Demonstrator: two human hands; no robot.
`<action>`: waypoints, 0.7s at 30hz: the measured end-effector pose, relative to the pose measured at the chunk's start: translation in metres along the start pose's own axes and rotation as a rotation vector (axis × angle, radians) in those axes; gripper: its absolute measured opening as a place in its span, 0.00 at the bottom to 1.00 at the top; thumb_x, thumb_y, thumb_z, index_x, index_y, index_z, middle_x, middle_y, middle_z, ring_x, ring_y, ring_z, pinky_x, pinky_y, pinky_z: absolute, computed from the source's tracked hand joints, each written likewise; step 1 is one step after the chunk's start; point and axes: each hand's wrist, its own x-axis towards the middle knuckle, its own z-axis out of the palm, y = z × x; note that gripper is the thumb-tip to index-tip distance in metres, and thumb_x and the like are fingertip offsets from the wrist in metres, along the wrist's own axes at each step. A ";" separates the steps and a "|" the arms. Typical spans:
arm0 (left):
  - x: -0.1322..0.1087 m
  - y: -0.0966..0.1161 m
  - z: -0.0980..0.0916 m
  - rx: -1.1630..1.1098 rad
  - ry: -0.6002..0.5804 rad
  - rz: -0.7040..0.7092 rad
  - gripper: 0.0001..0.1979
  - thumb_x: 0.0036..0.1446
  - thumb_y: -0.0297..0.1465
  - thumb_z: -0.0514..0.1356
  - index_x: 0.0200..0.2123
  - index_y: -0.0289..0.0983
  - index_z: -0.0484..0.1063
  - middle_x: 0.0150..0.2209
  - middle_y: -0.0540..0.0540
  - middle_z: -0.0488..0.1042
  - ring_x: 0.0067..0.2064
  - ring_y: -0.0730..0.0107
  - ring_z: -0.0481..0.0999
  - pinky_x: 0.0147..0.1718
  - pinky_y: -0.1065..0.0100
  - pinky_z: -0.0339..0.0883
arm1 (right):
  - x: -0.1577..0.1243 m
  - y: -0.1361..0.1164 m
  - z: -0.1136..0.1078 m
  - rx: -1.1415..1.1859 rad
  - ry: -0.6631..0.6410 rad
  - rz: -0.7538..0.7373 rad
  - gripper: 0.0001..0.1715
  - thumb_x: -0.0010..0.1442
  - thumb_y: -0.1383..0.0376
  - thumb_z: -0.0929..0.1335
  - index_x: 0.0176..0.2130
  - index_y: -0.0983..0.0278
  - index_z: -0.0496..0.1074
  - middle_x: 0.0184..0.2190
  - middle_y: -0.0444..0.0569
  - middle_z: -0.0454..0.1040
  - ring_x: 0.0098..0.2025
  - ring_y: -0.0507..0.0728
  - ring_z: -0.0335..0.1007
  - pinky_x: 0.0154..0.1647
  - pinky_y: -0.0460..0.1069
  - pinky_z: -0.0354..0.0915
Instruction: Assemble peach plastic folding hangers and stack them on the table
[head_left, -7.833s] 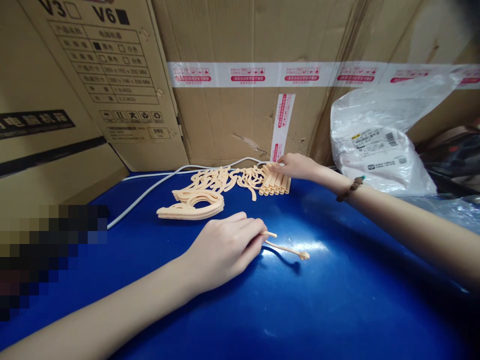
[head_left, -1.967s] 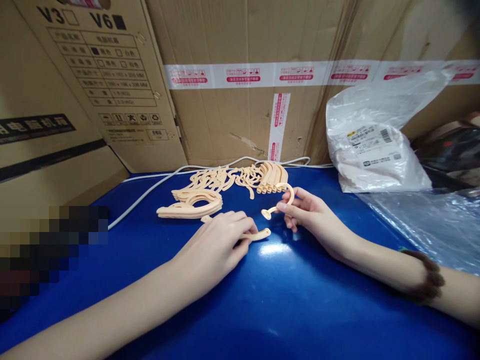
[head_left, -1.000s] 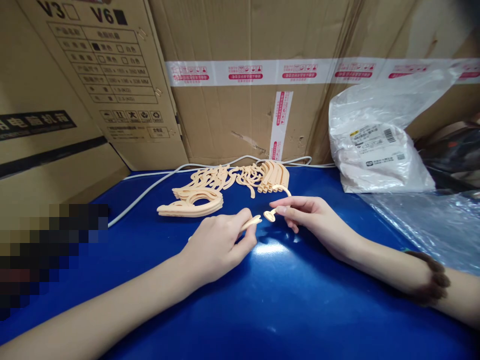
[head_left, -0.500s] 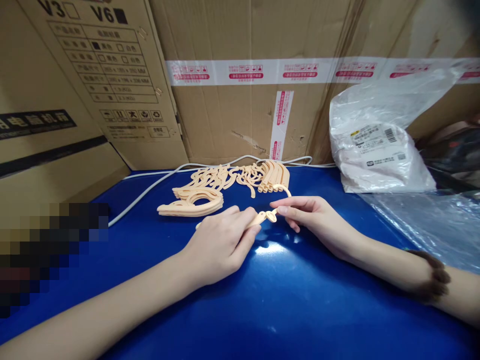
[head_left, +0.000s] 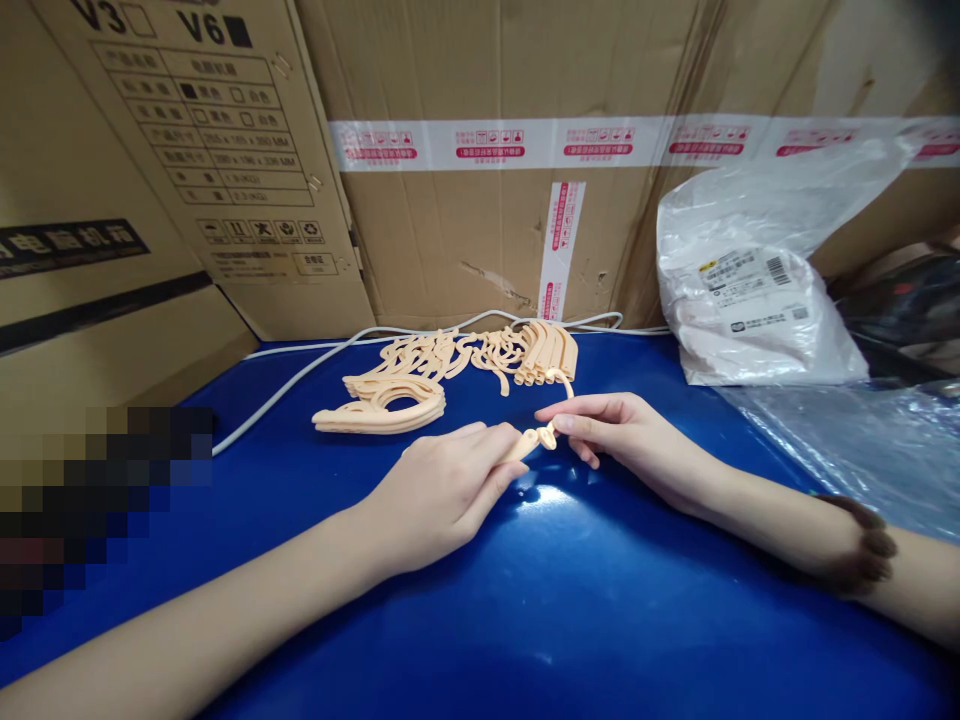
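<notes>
My left hand (head_left: 442,490) is closed around a thin peach plastic arm piece (head_left: 519,448), whose tip pokes out past my thumb. My right hand (head_left: 622,430) pinches a peach plastic hook (head_left: 555,400) by its curved stem, with the hook's round end touching the tip of the arm piece. Both hands hover just above the blue table (head_left: 570,620). Behind them lie a stack of peach hanger bodies (head_left: 382,408), a scatter of loose peach parts (head_left: 450,355) and a neat row of hooks (head_left: 547,355).
Large cardboard boxes (head_left: 465,200) wall in the back and left of the table. A white cable (head_left: 300,375) runs along the table's rear edge. A white plastic bag with labels (head_left: 750,290) sits at the right, with clear plastic sheeting (head_left: 862,440) in front of it.
My right hand took a hook from the row and brought it toward my left hand. Over the last second the hook's end and the arm piece's tip have come together until they touch.
</notes>
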 end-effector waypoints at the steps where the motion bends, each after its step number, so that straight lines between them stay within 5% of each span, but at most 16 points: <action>1: 0.000 0.000 0.000 -0.001 0.000 -0.002 0.12 0.69 0.34 0.44 0.38 0.37 0.63 0.33 0.50 0.70 0.34 0.68 0.68 0.32 0.67 0.59 | 0.000 0.000 0.000 -0.001 -0.001 -0.001 0.16 0.53 0.57 0.73 0.40 0.63 0.80 0.21 0.42 0.69 0.23 0.47 0.58 0.24 0.45 0.55; 15: -0.001 -0.004 0.006 0.030 0.182 0.130 0.08 0.67 0.30 0.50 0.46 0.36 0.66 0.42 0.47 0.76 0.40 0.67 0.75 0.38 0.67 0.66 | -0.001 0.000 0.000 -0.049 -0.065 -0.047 0.14 0.55 0.58 0.71 0.38 0.65 0.78 0.27 0.44 0.74 0.24 0.47 0.62 0.26 0.45 0.60; 21: -0.003 -0.005 0.008 0.153 0.229 0.199 0.12 0.68 0.31 0.48 0.47 0.33 0.68 0.36 0.45 0.76 0.34 0.65 0.75 0.33 0.65 0.67 | -0.002 -0.003 0.001 -0.096 -0.057 -0.042 0.15 0.55 0.56 0.71 0.36 0.66 0.77 0.19 0.40 0.67 0.22 0.48 0.60 0.26 0.46 0.58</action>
